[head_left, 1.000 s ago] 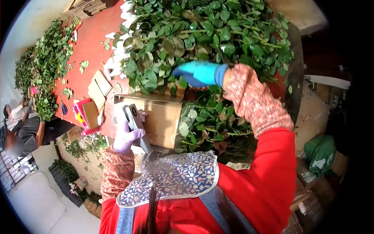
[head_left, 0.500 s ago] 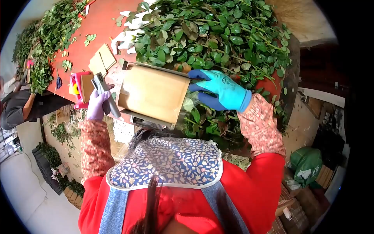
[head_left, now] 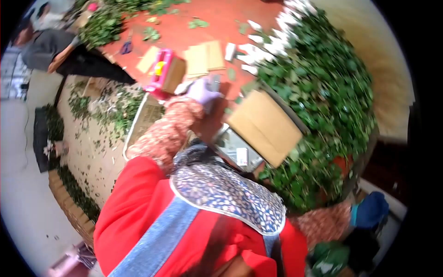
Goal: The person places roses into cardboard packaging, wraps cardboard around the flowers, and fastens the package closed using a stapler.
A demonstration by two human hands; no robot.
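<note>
My left hand, in a purple glove, is over the red table beside a pink tape dispenser. It is closed around a grey stapler, blurred and partly hidden by the fingers. Out at the lower right is my right hand, in a blue glove, away from the table; its fingers are smeared and I cannot make out anything in it. A brown cardboard sheet lies tilted on a dark-edged frame in front of me.
Leafy stems with white-wrapped heads are heaped on the right. Cardboard pieces and scissors lie on the red table. A person in dark clothes stands at the left. A basket is below my left arm.
The view has turned. My left hand has moved with the stapler toward the tape dispenser. My right hand has left the cardboard's edge and swung out to the lower right.
</note>
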